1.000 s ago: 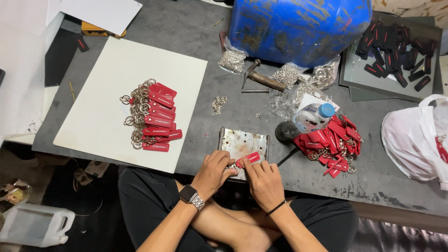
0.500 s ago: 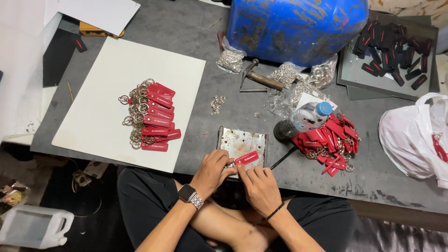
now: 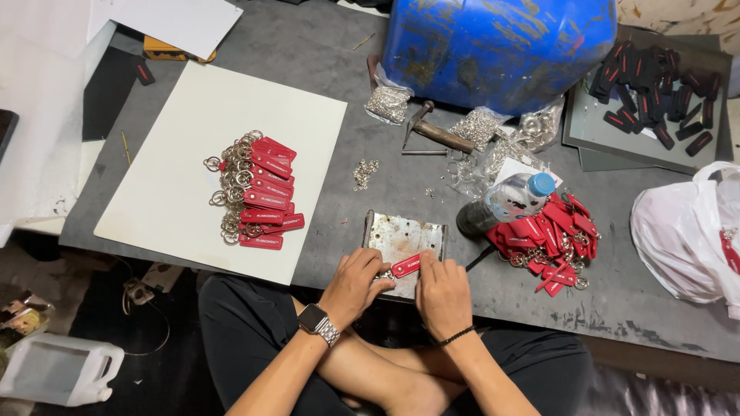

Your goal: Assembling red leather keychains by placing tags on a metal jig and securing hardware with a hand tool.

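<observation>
Mid-assembly here: both my hands pinch one red key tag (image 3: 405,266) flat on the scuffed metal plate (image 3: 405,235) at the table edge, left hand (image 3: 356,286) on the ring end, right hand (image 3: 442,294) pressing the other. I reckon the next bit needs a steady hold while the ring seats, then onto the finished pile (image 3: 258,192).

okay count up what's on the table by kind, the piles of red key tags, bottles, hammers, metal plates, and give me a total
Piles of red key tags: 2, one on the white board, one by the bottle
Single red tag held by both hands: 1
Plastic bottle: 1
Hammer: 1
Metal plate: 1
Total: 6
</observation>
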